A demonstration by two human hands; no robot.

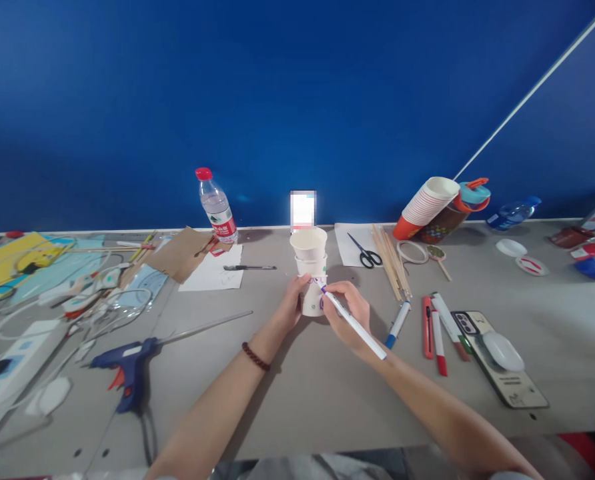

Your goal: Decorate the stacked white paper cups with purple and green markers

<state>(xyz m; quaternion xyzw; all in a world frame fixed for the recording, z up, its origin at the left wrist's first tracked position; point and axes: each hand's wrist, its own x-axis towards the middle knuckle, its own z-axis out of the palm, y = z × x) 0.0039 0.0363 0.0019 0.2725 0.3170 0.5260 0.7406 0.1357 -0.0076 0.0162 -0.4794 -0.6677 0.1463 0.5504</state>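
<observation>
A short stack of white paper cups (pixel 309 245) stands upright on the table in front of me. Around the left side of the lowest cup wraps my left hand (pixel 293 303), steadying it. My right hand (pixel 348 312) grips a white marker (pixel 360 329) with a purple end, its tip at the cup's wall. Purple marks show on that cup near the tip and lower down, partly covered by my fingers. A blue-and-white marker (pixel 398 324) lies just right of my right hand.
Left are a blue glue gun (pixel 132 363), a power strip (pixel 15 373) and a water bottle (pixel 217 208). Scissors (pixel 366 252), wooden sticks (pixel 391 263), a red cutter (pixel 428 328), more markers and a phone (pixel 502 363) lie right. Stacked cups (pixel 425 207) lean behind them, near the blue partition (pixel 297 100).
</observation>
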